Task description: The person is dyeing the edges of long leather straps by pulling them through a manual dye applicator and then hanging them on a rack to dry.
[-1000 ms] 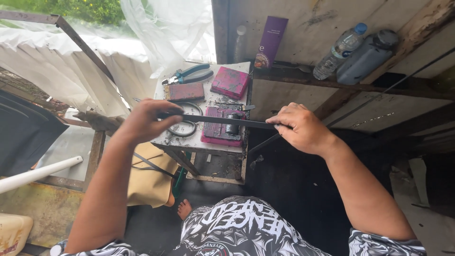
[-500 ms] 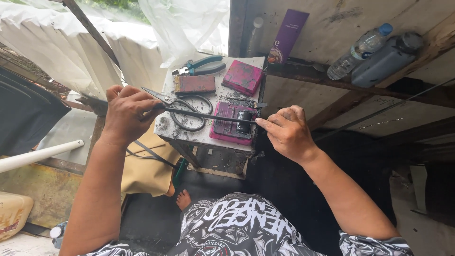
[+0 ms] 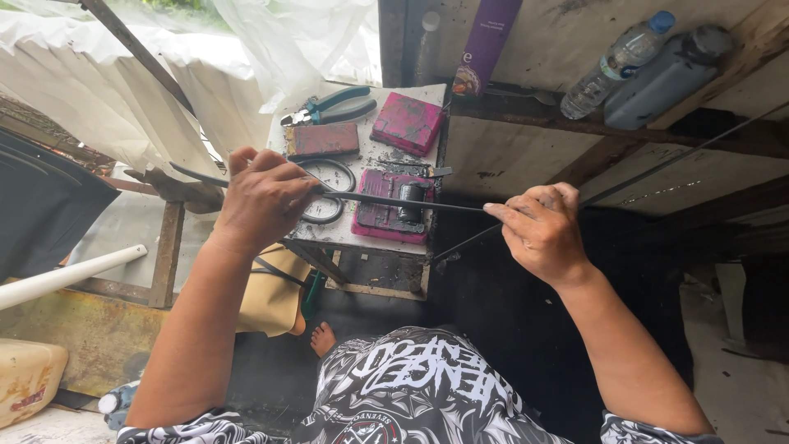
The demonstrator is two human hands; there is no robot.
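Fingers point(image 3: 283, 177) of our left hand point(image 3: 261, 197) close around one end of a thin dark rod point(image 3: 394, 201), while our right hand point(image 3: 542, 230) pinches the other end between thumb and fingertips, so both hands are shut on it and neither is free. We hold the rod level, stretched from hand to hand just above the small white counter point(image 3: 362, 160), apart from what lies beneath. Directly under it sit a magenta block point(image 3: 386, 215) carrying a small black cylinder point(image 3: 413, 204) and a black ring point(image 3: 327, 189); farther back are green-handled pliers point(image 3: 333, 105), a dull red block point(image 3: 322, 140) and a second magenta block point(image 3: 408, 123). We judge the right-hand pinch the weaker grip: if it slips, that end could drop and knock the cylinder off its block. A second long dark rod point(image 3: 625, 177) seems to run slantwise behind our right hand, though the dim background makes it hard to be sure, and it might snag a sideways pull. Our bare foot point(image 3: 322, 337) rests below the counter, where anything swept off the edge would land.
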